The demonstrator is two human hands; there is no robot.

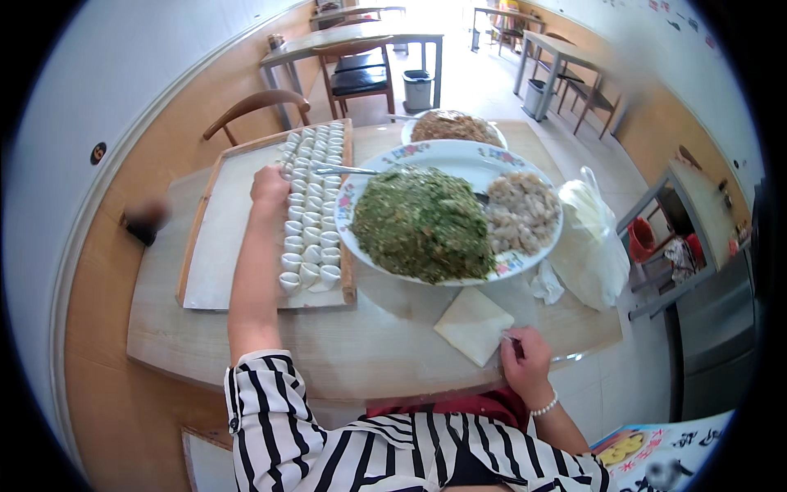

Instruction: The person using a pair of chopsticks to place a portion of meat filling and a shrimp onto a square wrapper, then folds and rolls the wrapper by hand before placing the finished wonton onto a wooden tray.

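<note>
The head view shows a poster (pixel 664 451) at the lower right, printed with red and dark characters beside a picture of yellow food; the rim cuts it off. More characters, red and dark, run along the upper right wall, too small and bent to make out.

The left arm reaches forward, nearly straight, over the tray (pixel 234 230). The left hand (pixel 270 187) is bent at the left edge of the rows of dumplings (pixel 311 205), which fill the tray's right side. Its fingertips are hidden, so I cannot tell whether it grips a dumpling or has let go.

The right hand (pixel 529 361), a bracelet (pixel 545 404) at its wrist, is curled at the near right corner of the square wrappers (pixel 474 326) on the table (pixel 377 353). Whether it pinches anything is unclear.

Between the hands, farther back, a big oval plate (pixel 459 152) bears green filling (pixel 422 221) and shrimp (pixel 520 213). A spoon's handle (pixel 344 170) juts left; its bowl is hidden.
</note>
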